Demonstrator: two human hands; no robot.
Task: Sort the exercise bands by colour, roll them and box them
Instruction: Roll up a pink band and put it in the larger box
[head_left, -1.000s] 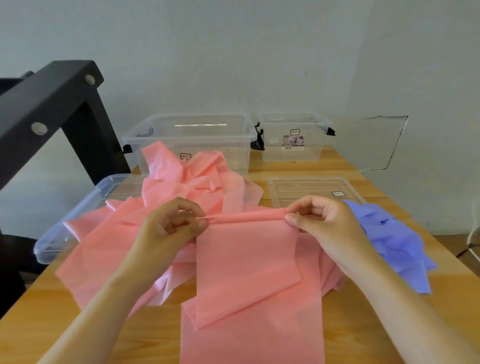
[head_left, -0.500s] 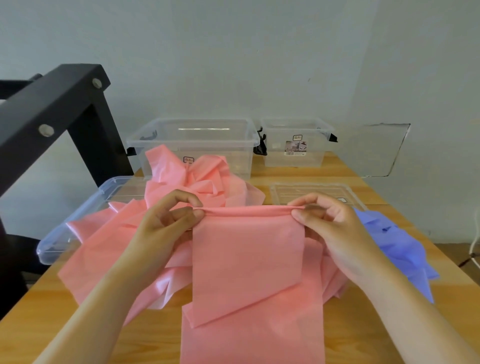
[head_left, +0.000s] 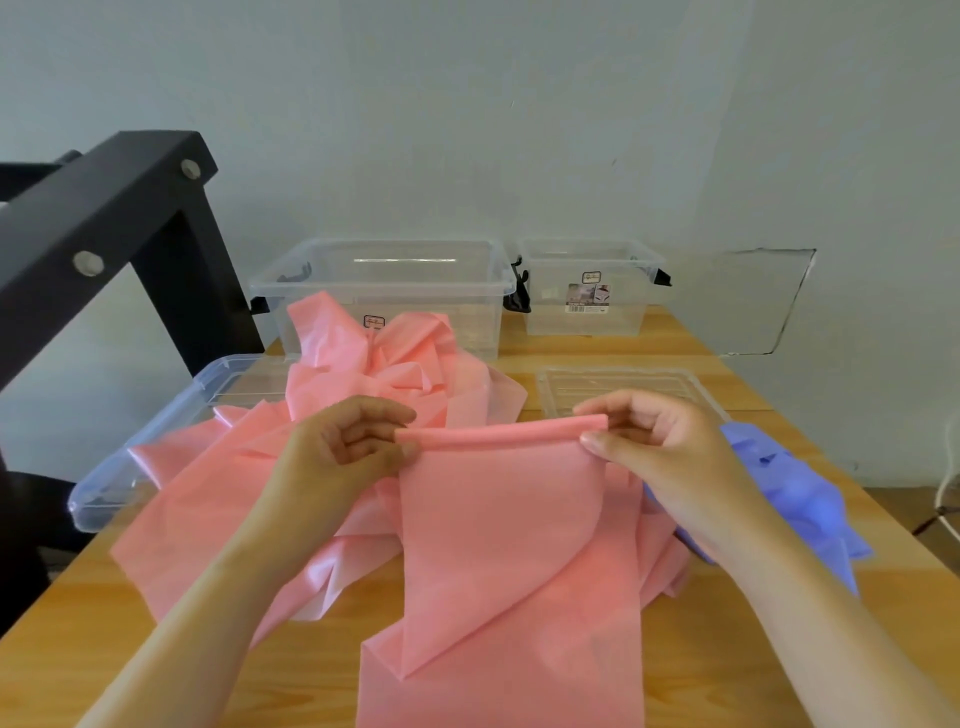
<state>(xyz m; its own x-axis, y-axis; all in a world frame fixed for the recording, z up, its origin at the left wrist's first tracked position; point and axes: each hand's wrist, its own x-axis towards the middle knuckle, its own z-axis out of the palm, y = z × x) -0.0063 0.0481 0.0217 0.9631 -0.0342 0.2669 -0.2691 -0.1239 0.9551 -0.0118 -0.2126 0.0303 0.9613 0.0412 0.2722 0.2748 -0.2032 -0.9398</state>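
Left hand (head_left: 348, 452) and right hand (head_left: 660, 447) pinch the thin pink exercise band (head_left: 498, 519), its far edge now rolled thicker: rolling has begun.

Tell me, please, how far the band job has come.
Sorting looks done: a pink heap beside a blue heap. In hand: the left hand and the right hand pinch the top edge of one pink band, with a thin roll begun. Left: nearly all rolling, all boxing; the big box and the small box look empty.
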